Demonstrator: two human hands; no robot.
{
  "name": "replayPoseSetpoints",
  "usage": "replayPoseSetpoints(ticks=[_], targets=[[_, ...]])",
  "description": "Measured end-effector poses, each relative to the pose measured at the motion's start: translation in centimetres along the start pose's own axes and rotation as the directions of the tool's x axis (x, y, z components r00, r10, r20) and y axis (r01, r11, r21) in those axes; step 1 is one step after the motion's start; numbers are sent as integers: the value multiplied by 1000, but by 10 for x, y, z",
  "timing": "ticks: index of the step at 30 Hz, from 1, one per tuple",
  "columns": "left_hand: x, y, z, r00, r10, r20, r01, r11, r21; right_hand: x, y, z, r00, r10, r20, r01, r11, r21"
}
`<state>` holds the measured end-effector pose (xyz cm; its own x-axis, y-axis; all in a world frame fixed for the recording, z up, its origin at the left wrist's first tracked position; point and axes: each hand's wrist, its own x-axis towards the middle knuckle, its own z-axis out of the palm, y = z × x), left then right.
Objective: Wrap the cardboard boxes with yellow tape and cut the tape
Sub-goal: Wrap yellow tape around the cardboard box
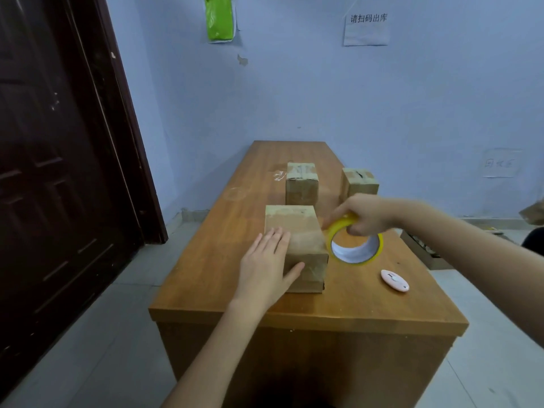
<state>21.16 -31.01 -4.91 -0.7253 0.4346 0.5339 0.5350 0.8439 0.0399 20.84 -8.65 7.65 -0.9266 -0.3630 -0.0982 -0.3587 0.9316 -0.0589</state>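
Now we steady the near box (297,248) on the desk (368,301) with our left hand (266,270) flat, fingers straight. Our right hand (363,214) grips the yellow tape roll (356,241) at the box's right edge. We should keep the strip taut and straight. The cutter (394,280) lies nearby.

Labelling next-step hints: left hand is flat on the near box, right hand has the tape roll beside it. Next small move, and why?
Probably draw the tape roll across the top of the near box. The right hand grips the roll against the box's right edge, the left hand lies flat on the box to steady it, and the cutter lies untouched on the table, so cutting comes later.
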Motion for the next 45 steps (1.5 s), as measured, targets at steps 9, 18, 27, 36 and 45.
replayPoseSetpoints(ticks=[9, 18, 27, 36, 45], targets=[[0, 1, 0, 999, 15, -32, -16, 1000, -21, -19, 38, 61, 921, 211, -327, 53, 765, 641], [-1, -3, -2, 999, 33, -1, -33, 999, 34, -32, 38, 64, 920, 142, -364, 107, 805, 584], [2, -2, -6, 998, 54, 16, -55, 998, 43, -24, 54, 92, 912, 226, -344, 30, 798, 603], [12, 13, -20, 991, -17, 134, -6, 986, 168, -21, 38, 116, 937, 222, -271, -66, 872, 485], [26, 41, -5, 961, 177, 212, -190, 981, 41, -22, 35, 114, 946, 202, -254, -83, 908, 411]])
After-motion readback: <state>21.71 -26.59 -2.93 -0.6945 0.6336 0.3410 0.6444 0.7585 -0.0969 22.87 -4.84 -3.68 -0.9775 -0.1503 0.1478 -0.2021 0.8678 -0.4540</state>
